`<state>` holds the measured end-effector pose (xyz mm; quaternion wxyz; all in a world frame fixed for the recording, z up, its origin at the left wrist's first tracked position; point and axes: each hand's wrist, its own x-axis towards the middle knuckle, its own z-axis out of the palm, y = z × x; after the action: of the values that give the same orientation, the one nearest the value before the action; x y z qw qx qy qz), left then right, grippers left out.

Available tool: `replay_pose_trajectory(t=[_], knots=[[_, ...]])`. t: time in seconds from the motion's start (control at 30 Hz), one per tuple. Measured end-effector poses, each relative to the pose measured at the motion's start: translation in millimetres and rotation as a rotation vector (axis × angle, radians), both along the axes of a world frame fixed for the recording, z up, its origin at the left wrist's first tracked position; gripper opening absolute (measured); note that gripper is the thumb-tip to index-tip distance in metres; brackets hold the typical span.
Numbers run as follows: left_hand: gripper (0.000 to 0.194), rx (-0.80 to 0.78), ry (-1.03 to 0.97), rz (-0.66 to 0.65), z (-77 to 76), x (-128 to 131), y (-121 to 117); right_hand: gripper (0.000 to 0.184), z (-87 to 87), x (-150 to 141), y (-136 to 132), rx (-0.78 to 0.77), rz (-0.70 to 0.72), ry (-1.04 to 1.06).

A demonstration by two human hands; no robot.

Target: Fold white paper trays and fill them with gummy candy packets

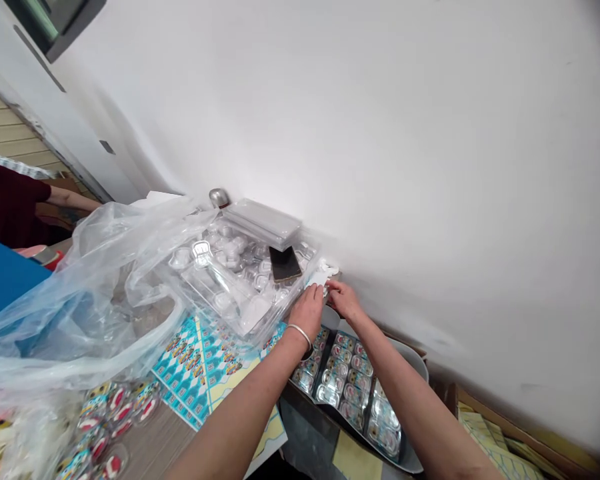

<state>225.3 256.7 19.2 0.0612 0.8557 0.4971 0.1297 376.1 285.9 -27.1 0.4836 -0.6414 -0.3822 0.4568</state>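
Observation:
My left hand [307,308], with a silver bangle on the wrist, and my right hand [344,298] meet beside a stack of clear plastic blister trays [230,277]. Both pinch a small white and clear piece [321,275] between their fingertips, close to the white wall. A dark phone [285,263] lies on top of the clear trays just left of my hands. Below my forearms a grey tray [410,363] holds rows of filled blister packs [347,383].
A big clear plastic bag [95,293] billows at the left. Teal printed card sheets [200,363] lie on the table, with round packed items [105,417] near its front. Another person's arm in a dark red sleeve [10,200] is at far left. A cardboard box of yellow sheets [510,440] sits at right.

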Motion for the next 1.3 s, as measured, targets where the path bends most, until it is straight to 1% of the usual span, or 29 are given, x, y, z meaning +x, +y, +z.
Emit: replay_pose_trajectory(t=[0.1, 0.2, 0.37, 0.5, 0.73, 1.03, 1.17, 1.3], knots=[[0.03, -0.026, 0.078, 0.046, 7.3, 16, 17, 0.031, -2.0, 2, 3, 0.015, 0.007, -0.02], [0.024, -0.059, 0.132, 0.087, 12.2, 23, 20, 0.027, -3.0, 2, 4, 0.025, -0.001, 0.0], [0.021, -0.13, 0.155, 0.136, 10.2, 22, 22, 0.021, -3.8, 0, 3, 0.032, -0.031, 0.089], [0.02, -0.159, 0.129, 0.142, 7.4, 19, 26, 0.018, -1.6, -2, 2, 0.027, -0.051, 0.169], [0.017, -0.166, 0.087, 0.152, 8.9, 18, 29, 0.019, 5.8, -2, -3, 0.037, -0.098, 0.282], [0.018, -0.157, 0.042, 0.166, 10.8, 18, 33, 0.011, 8.5, -8, -9, 0.006, -0.124, 0.377], [0.021, -0.146, 0.013, 0.177, 9.8, 18, 35, 0.004, 10.5, -13, -6, -0.039, -0.098, 0.375], [0.022, -0.119, -0.03, 0.168, 7.8, 18, 31, 0.021, 12.2, -21, 4, -0.089, -0.041, 0.318]])
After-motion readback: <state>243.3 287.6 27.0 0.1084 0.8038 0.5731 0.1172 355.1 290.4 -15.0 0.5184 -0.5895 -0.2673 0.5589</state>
